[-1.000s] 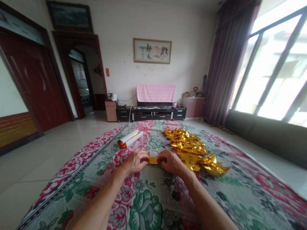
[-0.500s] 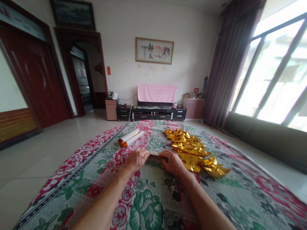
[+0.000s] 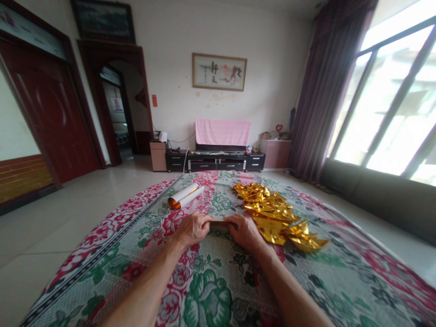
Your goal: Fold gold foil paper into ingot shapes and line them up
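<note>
Between my two hands is a narrow piece of foil paper (image 3: pixel 218 219), its white side showing, pinched at both ends. My left hand (image 3: pixel 195 228) is closed on its left end, and my right hand (image 3: pixel 244 228) on its right end. The fingers hide both ends of the paper. Just beyond my left hand lies a loosely rolled stack of foil paper (image 3: pixel 185 195), white outside and gold inside. To the right of my right hand is a heap of folded gold foil pieces (image 3: pixel 272 209), boat-like in shape.
A flowered cloth (image 3: pixel 207 297) in green, red and grey covers the round table. Past its far edge stands a black low cabinet (image 3: pixel 216 164) with a pink cloth (image 3: pixel 223 131) above it. A purple curtain (image 3: pixel 320 91) hangs by the window on the right.
My hands have shifted very slightly apart, and a little more of the white strip shows between them. The roll and the gold heap have stayed put.
</note>
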A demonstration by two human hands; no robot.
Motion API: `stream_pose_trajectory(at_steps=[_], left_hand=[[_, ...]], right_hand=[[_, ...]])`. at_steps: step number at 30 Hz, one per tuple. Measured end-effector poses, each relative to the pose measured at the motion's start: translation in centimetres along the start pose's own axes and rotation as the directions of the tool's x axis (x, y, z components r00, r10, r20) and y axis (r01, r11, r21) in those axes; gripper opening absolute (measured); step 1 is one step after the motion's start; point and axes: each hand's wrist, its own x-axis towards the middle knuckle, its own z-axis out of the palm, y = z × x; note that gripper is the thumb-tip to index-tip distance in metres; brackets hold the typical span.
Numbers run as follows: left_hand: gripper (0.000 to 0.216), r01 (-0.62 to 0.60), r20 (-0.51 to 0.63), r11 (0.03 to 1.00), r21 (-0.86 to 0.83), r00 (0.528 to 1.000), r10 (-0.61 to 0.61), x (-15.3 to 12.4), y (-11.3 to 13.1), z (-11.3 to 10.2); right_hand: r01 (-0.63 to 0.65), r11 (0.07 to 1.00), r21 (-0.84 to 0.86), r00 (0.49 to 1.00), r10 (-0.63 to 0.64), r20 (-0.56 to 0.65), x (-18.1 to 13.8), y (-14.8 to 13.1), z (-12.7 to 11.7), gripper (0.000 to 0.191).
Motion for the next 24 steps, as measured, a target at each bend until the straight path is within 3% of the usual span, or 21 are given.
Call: stream_pose_trajectory(at_steps=[14, 24], left_hand=[[0.024, 0.038, -0.059, 0.997, -0.074, 0.997, -0.042, -0.1, -0.8, 0.2], [0.027, 0.098, 0.012, 0.994, -0.056, 0.995, -0.098, 0.0, -1.1, 0.7]], right_hand=[[-0.046, 0.999, 0.015, 0.999, 0.046, -0.026, 0.1, -0.5, 0.0, 0.023], [-0.072, 0.997, 0.028, 0.997, 0.073, -0.025, 0.3, -0.5, 0.1, 0.021]])
